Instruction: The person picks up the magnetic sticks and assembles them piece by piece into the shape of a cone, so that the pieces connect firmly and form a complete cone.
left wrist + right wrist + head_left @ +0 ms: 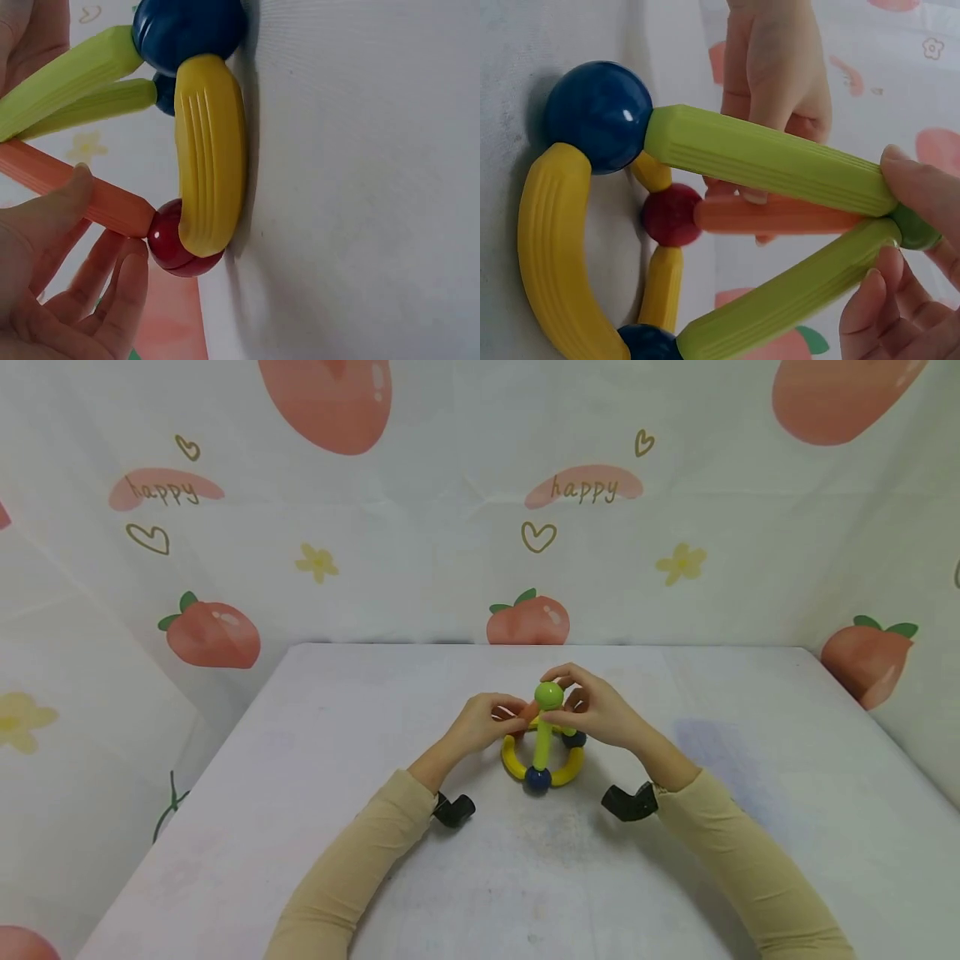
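Note:
A frame of toy rods and balls stands on the table, shaped like a pyramid. Curved yellow rods (551,240) form its ring-like base, joined by blue balls (537,779) and a red ball (171,238). Two light green rods (772,161) and an orange rod (116,204) slope up to a green ball (549,695) at the top. My left hand (483,724) pinches the orange rod between thumb and fingers, above the red ball. My right hand (600,710) holds the green ball, with thumb and fingertips touching the upper ends of the green rods.
The white table (360,693) reaches back to a cloth (420,568) printed with peaches, hearts and flowers. Black wrist pieces (453,811) stick out below both sleeves (352,868), just above the tabletop.

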Tool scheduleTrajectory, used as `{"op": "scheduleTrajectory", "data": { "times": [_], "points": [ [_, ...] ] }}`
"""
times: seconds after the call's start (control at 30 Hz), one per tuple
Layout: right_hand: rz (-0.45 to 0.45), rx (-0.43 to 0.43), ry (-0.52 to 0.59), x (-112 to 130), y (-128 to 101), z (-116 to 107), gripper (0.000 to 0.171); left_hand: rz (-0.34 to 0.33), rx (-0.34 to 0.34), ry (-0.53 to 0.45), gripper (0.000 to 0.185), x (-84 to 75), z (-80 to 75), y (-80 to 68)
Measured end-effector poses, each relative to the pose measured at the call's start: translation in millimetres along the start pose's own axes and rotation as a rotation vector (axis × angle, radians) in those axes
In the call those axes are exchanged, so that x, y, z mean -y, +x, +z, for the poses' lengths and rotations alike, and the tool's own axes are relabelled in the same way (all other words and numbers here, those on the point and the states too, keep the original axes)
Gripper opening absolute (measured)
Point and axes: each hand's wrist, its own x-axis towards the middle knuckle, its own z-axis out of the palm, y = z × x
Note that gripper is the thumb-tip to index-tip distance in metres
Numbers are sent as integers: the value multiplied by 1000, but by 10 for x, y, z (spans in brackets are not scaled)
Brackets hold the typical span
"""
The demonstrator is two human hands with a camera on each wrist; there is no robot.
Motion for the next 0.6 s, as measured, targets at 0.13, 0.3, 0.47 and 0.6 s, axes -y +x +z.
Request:
{"op": "scheduleTrajectory", "data": {
  "times": [0.13, 0.3, 0.47, 0.6],
  "points": [
    [20, -39, -25, -2, 15, 39, 41, 23, -12, 27, 29, -10, 22, 52],
    [54, -102, -36, 4, 32, 107, 40, 56, -23, 3, 27, -10, 35, 103],
    [82, -159, -47, 36, 43, 164, 41, 38, -17, -35, 28, 1, 25, 114],
    [106, -186, -62, 58, 57, 188, 42, 1, -21, -30, 29, 16, 15, 89]
  ]
}}
